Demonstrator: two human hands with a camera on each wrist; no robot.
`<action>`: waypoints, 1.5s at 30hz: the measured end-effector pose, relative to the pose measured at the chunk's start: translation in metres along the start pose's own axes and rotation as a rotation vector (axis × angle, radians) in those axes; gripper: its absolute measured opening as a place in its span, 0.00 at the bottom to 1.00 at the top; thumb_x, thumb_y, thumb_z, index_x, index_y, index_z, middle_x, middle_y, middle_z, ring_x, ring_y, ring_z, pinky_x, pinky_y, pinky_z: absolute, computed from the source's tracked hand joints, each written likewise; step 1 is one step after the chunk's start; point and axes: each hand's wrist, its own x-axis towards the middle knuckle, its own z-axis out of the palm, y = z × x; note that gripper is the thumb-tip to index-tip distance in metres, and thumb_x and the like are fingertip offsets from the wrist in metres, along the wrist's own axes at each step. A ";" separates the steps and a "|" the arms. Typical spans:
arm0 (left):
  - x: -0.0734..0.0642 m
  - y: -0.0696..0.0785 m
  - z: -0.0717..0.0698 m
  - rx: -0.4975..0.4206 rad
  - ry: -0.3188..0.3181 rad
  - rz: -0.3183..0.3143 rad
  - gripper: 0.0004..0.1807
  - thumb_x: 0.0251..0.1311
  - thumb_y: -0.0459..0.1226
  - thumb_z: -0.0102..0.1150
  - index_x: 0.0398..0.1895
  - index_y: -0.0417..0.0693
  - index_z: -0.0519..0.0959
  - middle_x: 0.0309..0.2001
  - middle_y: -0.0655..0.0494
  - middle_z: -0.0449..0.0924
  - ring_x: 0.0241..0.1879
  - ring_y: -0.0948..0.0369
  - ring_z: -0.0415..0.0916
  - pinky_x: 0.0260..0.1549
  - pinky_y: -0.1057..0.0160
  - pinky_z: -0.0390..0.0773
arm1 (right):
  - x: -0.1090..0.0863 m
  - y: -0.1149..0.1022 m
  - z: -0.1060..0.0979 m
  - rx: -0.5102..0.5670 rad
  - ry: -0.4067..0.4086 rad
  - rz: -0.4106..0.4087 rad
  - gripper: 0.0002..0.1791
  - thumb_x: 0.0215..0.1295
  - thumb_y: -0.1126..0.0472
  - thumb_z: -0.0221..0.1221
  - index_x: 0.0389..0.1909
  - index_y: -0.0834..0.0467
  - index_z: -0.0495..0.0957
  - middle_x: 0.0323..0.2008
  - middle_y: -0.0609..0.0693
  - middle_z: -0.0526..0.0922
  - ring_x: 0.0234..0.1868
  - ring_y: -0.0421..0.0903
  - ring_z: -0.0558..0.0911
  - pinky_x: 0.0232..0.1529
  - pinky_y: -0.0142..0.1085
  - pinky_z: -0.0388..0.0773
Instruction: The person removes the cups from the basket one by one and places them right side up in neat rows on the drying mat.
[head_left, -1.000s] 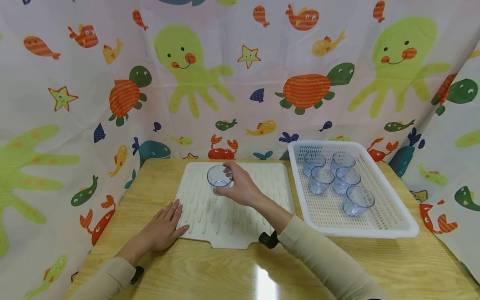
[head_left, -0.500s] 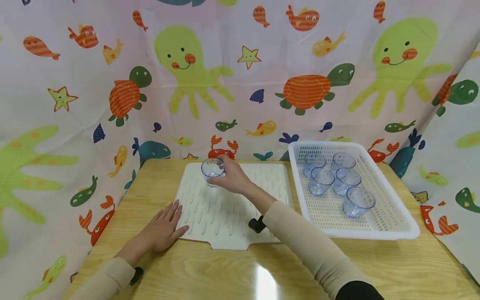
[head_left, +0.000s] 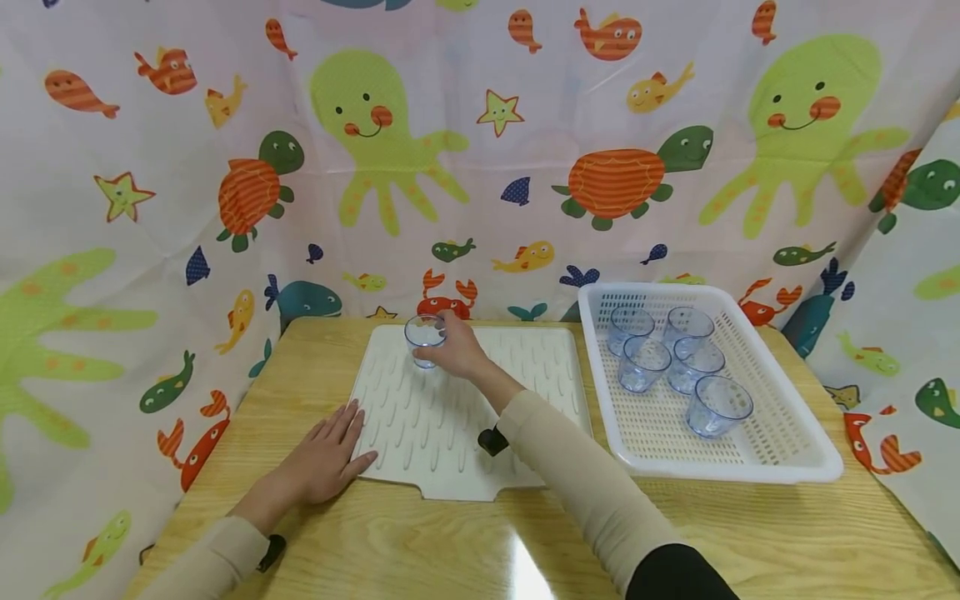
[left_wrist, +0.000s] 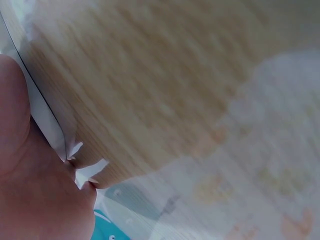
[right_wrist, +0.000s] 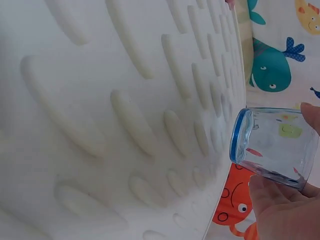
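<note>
A clear, bluish drinking glass [head_left: 423, 335] is in my right hand [head_left: 459, 350], gripped between thumb and fingers around its side. It stands upright over the back left of a white ridged drying board [head_left: 450, 433]. In the right wrist view, the glass's [right_wrist: 275, 142] thick blue base is right at the board's surface. My left hand [head_left: 322, 462] lies flat with straight fingers, its fingertips and thumb on the board's left edge. The left wrist view has part of that hand [left_wrist: 40, 175] beside the board's edge and the wooden table.
To the right of the board, a white perforated plastic basket [head_left: 795, 450] holds several similar glasses [head_left: 718, 406]. The wooden table [head_left: 375, 542] extends in front. A sea-animal curtain [head_left: 480, 200] hangs close behind the table and along both sides.
My right hand has carried the glass left and toward the back of the board, with only a slight shift over the last half second. The left hand has stayed in place.
</note>
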 end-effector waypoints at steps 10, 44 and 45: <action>0.003 -0.005 0.008 0.007 0.016 0.001 0.47 0.77 0.63 0.39 0.80 0.33 0.51 0.82 0.37 0.43 0.80 0.39 0.42 0.73 0.34 0.50 | 0.008 0.000 0.006 0.023 0.031 0.008 0.39 0.64 0.53 0.71 0.71 0.58 0.64 0.69 0.56 0.73 0.67 0.54 0.74 0.65 0.48 0.75; 0.000 -0.002 0.003 -0.006 0.015 -0.002 0.47 0.76 0.63 0.40 0.80 0.33 0.52 0.81 0.37 0.44 0.80 0.40 0.43 0.73 0.34 0.50 | 0.020 0.006 0.015 -0.042 -0.084 -0.007 0.49 0.67 0.52 0.68 0.79 0.60 0.50 0.75 0.58 0.63 0.73 0.55 0.67 0.71 0.51 0.68; 0.000 -0.002 0.004 -0.006 0.016 -0.001 0.47 0.76 0.62 0.40 0.80 0.33 0.52 0.81 0.36 0.44 0.80 0.40 0.43 0.73 0.34 0.50 | 0.018 0.007 0.014 -0.036 -0.082 -0.015 0.49 0.66 0.52 0.68 0.79 0.61 0.50 0.75 0.59 0.63 0.73 0.56 0.67 0.71 0.51 0.68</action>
